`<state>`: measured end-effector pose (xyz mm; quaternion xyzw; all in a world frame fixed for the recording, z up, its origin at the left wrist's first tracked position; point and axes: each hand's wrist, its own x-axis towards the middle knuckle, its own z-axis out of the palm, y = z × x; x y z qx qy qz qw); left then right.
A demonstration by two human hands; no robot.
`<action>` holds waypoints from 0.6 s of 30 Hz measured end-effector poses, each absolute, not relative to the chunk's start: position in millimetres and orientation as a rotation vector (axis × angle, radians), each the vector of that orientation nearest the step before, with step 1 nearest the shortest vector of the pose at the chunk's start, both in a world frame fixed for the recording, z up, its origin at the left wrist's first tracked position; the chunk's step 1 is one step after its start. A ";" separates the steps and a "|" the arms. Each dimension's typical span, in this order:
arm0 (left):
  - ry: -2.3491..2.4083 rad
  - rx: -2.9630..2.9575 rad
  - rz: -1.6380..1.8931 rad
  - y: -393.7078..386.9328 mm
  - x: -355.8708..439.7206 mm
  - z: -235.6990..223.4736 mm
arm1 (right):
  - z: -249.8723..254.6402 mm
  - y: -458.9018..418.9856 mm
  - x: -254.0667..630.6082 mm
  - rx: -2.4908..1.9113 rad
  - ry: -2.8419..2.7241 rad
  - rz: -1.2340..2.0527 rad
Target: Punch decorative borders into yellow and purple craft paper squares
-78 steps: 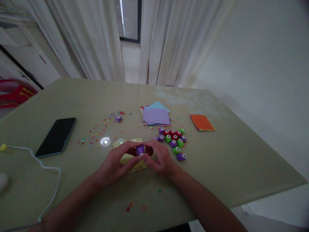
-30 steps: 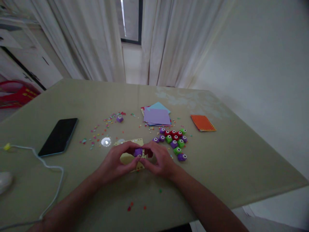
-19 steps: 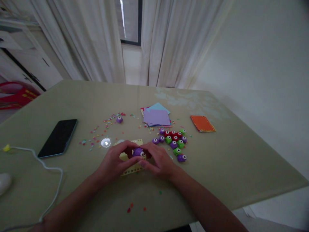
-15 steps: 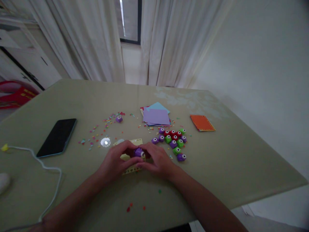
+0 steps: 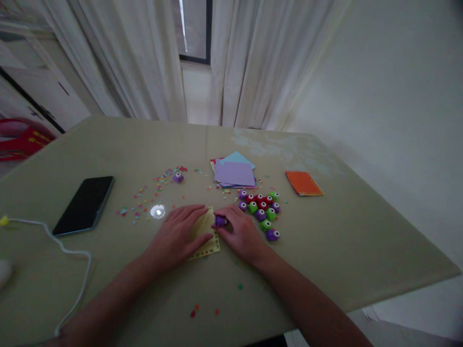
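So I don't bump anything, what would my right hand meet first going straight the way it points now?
Likely your left hand: your right hand, holding the purple toy, points that way, though their heights are unclear.

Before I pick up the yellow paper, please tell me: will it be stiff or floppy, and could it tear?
The yellow paper looks thin, so it is probably light and somewhat floppy. Holes line its near edge, so that strip may tear more easily.
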<state>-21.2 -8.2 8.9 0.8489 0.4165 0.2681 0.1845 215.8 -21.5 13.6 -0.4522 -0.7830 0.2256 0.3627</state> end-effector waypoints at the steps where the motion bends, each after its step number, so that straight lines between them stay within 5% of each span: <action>1: 1.196 2.455 0.691 -6.9 -23.1 5.3 | 14.5 -20.9 216.6 -1.171 -2.013 0.571; 18: 1.209 2.425 0.540 5.2 -31.9 -2.0 | 13.3 -17.3 221.6 -1.316 -2.098 0.409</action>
